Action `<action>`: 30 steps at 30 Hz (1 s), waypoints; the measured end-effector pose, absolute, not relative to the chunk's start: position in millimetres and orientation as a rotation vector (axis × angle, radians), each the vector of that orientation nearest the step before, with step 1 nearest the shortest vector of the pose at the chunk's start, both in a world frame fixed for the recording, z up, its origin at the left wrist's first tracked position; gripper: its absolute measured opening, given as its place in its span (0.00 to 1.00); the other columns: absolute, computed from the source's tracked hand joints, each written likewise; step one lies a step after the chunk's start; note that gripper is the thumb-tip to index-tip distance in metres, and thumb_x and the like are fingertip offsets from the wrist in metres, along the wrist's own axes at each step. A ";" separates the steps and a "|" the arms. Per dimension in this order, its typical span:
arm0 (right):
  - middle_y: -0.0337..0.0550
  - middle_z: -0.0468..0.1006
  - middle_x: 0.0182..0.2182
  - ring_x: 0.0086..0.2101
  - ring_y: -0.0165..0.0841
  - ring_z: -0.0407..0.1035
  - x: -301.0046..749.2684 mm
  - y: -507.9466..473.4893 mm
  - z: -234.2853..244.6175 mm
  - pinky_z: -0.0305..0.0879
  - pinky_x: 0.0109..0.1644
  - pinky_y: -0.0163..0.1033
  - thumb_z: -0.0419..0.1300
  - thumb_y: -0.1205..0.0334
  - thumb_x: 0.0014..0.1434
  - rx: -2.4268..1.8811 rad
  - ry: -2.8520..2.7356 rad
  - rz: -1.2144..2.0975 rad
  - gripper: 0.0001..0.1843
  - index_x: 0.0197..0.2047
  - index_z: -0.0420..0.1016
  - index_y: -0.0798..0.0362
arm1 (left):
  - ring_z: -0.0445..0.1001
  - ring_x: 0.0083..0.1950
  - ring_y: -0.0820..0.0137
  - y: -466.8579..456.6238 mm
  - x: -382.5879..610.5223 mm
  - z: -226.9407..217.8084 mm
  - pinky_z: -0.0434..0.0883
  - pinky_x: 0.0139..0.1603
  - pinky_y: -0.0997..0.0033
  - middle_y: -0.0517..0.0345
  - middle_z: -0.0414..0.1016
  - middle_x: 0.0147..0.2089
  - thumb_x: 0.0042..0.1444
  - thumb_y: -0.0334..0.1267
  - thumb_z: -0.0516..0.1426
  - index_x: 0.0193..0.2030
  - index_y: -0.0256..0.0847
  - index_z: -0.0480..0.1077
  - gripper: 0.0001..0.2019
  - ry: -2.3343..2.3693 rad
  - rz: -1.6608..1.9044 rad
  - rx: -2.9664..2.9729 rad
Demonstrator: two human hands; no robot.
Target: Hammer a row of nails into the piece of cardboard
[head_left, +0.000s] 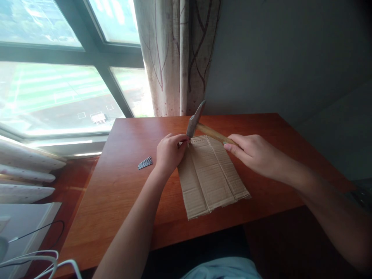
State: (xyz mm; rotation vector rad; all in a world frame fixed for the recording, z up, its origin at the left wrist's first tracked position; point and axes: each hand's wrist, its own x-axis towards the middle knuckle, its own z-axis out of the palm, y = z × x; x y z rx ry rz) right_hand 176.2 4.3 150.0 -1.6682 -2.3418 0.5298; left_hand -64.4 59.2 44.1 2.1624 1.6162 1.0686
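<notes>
My right hand (pixel 247 150) is wrapped round the wooden handle of a hammer (pixel 216 134). The metal hammer head stands tilted, its lower end right at the fingertips of my left hand (pixel 171 152). Those fingertips are pinched together at the far left corner of a piece of brown cardboard (pixel 209 174); what they hold looks like a nail, mostly hidden by the fingers and hammer head. A row of small dark marks runs along the cardboard's far edge. To the left of my left hand lies a small bundle of grey nails (pixel 145 163).
All of this rests on a reddish-brown wooden table (pixel 122 201). Behind it hangs a patterned curtain (pixel 165 58), beside a large window (pixel 58 97) at the left. White cables (pixel 43 257) loop at the lower left. A grey wall (pixel 276 58) rises at the back right.
</notes>
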 end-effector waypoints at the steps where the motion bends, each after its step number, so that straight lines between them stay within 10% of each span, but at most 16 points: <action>1: 0.36 0.66 0.22 0.23 0.29 0.59 175.9 3.8 150.0 0.49 0.29 0.39 0.49 0.52 0.70 -1.666 -2.336 0.517 0.19 0.28 0.56 0.49 | 0.72 0.32 0.68 59.0 -64.2 44.2 0.66 0.33 0.70 0.57 0.77 0.32 0.58 0.38 0.59 0.40 0.47 0.81 0.08 1.619 1.068 2.161; 17: 0.36 0.67 0.22 0.23 0.29 0.61 174.3 4.1 145.9 0.51 0.29 0.38 0.49 0.52 0.70 -1.712 -2.343 0.564 0.18 0.28 0.58 0.49 | 0.73 0.36 0.66 57.8 -64.1 46.6 0.68 0.37 0.68 0.58 0.78 0.32 0.58 0.37 0.59 0.39 0.46 0.80 0.07 1.597 1.059 2.172; 25: 0.36 0.67 0.23 0.23 0.29 0.61 176.1 2.8 145.7 0.51 0.29 0.39 0.49 0.52 0.70 -1.682 -2.333 0.559 0.18 0.29 0.58 0.49 | 0.68 0.61 0.57 55.7 -71.2 46.9 0.65 0.63 0.54 0.53 0.72 0.60 0.54 0.41 0.64 0.51 0.46 0.75 0.17 1.484 1.124 2.187; 30: 0.35 0.67 0.22 0.23 0.29 0.60 177.6 3.1 147.7 0.50 0.29 0.39 0.50 0.52 0.70 -1.691 -2.325 0.522 0.19 0.28 0.57 0.49 | 0.70 0.59 0.54 57.1 -72.2 41.9 0.67 0.61 0.52 0.52 0.76 0.56 0.52 0.44 0.65 0.52 0.45 0.73 0.20 1.450 0.879 2.117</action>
